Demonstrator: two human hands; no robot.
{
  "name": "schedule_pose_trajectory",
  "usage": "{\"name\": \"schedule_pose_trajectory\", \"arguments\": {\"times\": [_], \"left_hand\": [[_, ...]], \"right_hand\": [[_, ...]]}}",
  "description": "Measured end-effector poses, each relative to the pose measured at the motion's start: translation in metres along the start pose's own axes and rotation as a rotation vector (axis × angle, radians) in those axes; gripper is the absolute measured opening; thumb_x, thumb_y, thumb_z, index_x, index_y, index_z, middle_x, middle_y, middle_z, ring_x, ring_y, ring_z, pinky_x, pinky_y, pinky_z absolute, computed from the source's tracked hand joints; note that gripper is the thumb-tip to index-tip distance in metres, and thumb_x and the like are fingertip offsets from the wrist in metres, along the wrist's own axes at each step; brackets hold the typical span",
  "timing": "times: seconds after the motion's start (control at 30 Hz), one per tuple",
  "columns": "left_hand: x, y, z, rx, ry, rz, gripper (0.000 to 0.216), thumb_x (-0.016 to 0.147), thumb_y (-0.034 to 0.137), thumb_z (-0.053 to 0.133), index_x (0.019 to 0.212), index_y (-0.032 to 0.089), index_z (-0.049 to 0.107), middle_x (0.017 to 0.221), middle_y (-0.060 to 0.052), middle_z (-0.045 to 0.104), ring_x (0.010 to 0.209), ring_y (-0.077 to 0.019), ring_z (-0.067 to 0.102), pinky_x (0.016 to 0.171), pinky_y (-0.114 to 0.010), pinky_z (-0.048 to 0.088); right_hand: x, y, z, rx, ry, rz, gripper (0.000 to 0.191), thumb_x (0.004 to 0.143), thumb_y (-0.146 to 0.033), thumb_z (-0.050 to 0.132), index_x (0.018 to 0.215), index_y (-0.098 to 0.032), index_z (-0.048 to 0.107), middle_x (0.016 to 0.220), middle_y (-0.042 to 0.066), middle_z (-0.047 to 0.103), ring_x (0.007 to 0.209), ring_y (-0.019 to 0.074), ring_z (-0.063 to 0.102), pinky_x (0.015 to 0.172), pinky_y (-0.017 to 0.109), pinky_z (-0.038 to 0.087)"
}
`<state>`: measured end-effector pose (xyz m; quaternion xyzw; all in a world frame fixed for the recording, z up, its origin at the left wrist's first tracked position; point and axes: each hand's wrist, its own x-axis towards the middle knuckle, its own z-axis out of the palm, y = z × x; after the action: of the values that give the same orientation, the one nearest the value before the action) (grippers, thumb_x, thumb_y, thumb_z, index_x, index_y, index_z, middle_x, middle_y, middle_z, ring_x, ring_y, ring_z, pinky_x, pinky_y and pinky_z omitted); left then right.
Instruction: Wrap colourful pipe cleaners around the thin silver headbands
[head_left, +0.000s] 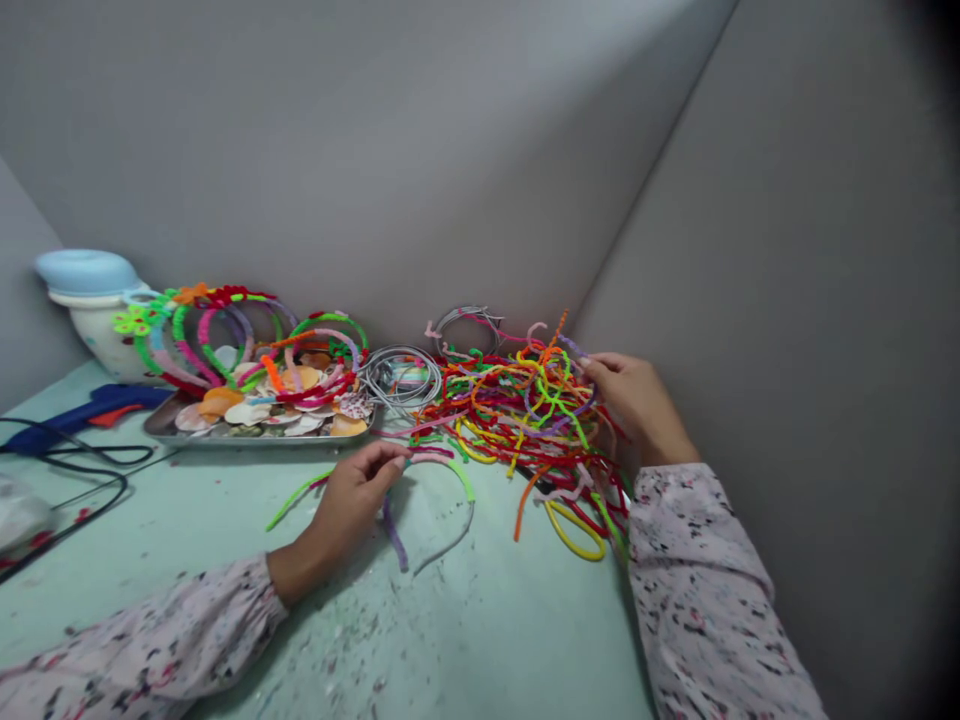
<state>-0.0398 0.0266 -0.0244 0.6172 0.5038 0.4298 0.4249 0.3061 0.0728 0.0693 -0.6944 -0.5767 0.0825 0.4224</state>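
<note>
My left hand [358, 490] rests on the pale green table [480, 620], fingers pinched on a headband [442, 505] partly wrapped in green and purple pipe cleaner. My right hand [636, 405] reaches into the far right side of a tangled heap of coloured pipe cleaners [525, 410], fingers closed on a few strands. A yellow loop [574, 530] lies at the heap's near edge. Bare metal headbands [401, 380] lie beside the heap.
A metal tray [262, 432] at the left holds finished wrapped headbands [240, 340] and shell-like pieces. A blue glue gun [90, 410] with black cable [75, 490] lies further left. A blue-lidded white pot [94, 300] stands behind. Grey walls enclose the corner.
</note>
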Motion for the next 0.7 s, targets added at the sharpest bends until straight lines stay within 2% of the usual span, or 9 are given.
{"name": "schedule_pose_trajectory", "arguments": {"times": [0.13,0.23,0.3,0.33,0.4,0.47,0.5,0.6,0.7], "left_hand": [[0.000,0.000,0.000,-0.004,-0.011,0.000,0.025,0.080,0.038,0.057,0.090,0.018,0.067,0.084,-0.003,0.067,0.074,-0.0169,0.056,0.061,-0.026,0.038],[0.000,0.001,-0.001,-0.003,-0.014,0.003,0.024,0.079,0.037,0.057,0.088,0.017,0.067,0.082,-0.003,0.067,0.072,-0.0168,0.055,0.060,-0.025,0.037],[0.000,0.001,0.000,-0.001,-0.016,0.006,0.023,0.079,0.036,0.057,0.088,0.017,0.067,0.083,-0.003,0.067,0.072,-0.0169,0.055,0.060,-0.025,0.037],[0.000,0.001,0.000,0.001,-0.017,0.008,0.023,0.079,0.036,0.057,0.088,0.017,0.067,0.083,-0.003,0.067,0.072,-0.0169,0.055,0.060,-0.025,0.037],[0.000,0.001,0.000,0.007,-0.020,0.011,0.023,0.080,0.036,0.056,0.088,0.017,0.067,0.084,-0.003,0.068,0.072,-0.0167,0.055,0.060,-0.025,0.037],[0.000,0.000,-0.001,0.014,-0.022,0.012,0.023,0.080,0.037,0.056,0.088,0.017,0.066,0.084,-0.003,0.067,0.072,-0.0165,0.055,0.060,-0.025,0.037],[0.000,-0.001,-0.001,0.018,-0.025,0.013,0.023,0.080,0.037,0.056,0.087,0.018,0.066,0.083,-0.003,0.067,0.071,-0.0164,0.055,0.060,-0.025,0.037],[-0.001,-0.001,-0.001,0.023,-0.032,0.014,0.024,0.081,0.038,0.056,0.088,0.018,0.066,0.080,-0.002,0.066,0.069,-0.0158,0.055,0.060,-0.025,0.037],[-0.001,-0.001,-0.001,0.020,-0.033,0.016,0.025,0.081,0.039,0.056,0.088,0.018,0.066,0.078,-0.002,0.065,0.068,-0.0155,0.054,0.060,-0.025,0.038]], "right_hand": [[-0.001,0.006,0.013,-0.336,-0.042,-0.040,0.026,0.081,-0.025,0.052,0.095,-0.017,0.073,0.088,0.011,0.071,0.079,0.0233,0.063,0.069,0.031,0.045],[-0.003,0.006,0.018,-0.499,0.181,-0.086,0.036,0.080,-0.019,0.052,0.111,-0.012,0.067,0.102,0.019,0.066,0.090,0.0285,0.062,0.078,0.037,0.044],[-0.005,0.000,0.023,-0.453,0.361,-0.158,0.042,0.080,-0.020,0.052,0.119,-0.008,0.060,0.111,0.023,0.060,0.095,0.0281,0.060,0.082,0.038,0.044],[-0.007,-0.004,0.026,-0.411,0.386,-0.195,0.039,0.081,-0.022,0.052,0.117,-0.008,0.061,0.111,0.022,0.060,0.094,0.0265,0.060,0.083,0.036,0.044],[-0.012,-0.012,0.038,-0.360,0.236,-0.253,0.026,0.085,-0.028,0.050,0.099,-0.014,0.067,0.097,0.015,0.066,0.087,0.0232,0.060,0.080,0.033,0.044],[-0.017,-0.017,0.053,-0.388,-0.010,-0.200,0.029,0.086,-0.039,0.050,0.085,-0.018,0.070,0.081,0.010,0.069,0.074,0.0212,0.061,0.071,0.031,0.043],[-0.020,-0.018,0.060,-0.437,-0.075,-0.161,0.031,0.085,-0.043,0.052,0.082,-0.018,0.070,0.077,0.010,0.069,0.071,0.0217,0.061,0.068,0.031,0.042],[-0.024,-0.014,0.077,-0.531,-0.110,-0.061,0.032,0.081,-0.046,0.057,0.077,-0.017,0.071,0.074,0.012,0.069,0.071,0.0242,0.062,0.064,0.032,0.040],[-0.020,-0.007,0.078,-0.450,-0.099,-0.035,0.027,0.083,-0.036,0.054,0.077,-0.018,0.072,0.074,0.009,0.071,0.070,0.0215,0.062,0.063,0.029,0.039]]}}
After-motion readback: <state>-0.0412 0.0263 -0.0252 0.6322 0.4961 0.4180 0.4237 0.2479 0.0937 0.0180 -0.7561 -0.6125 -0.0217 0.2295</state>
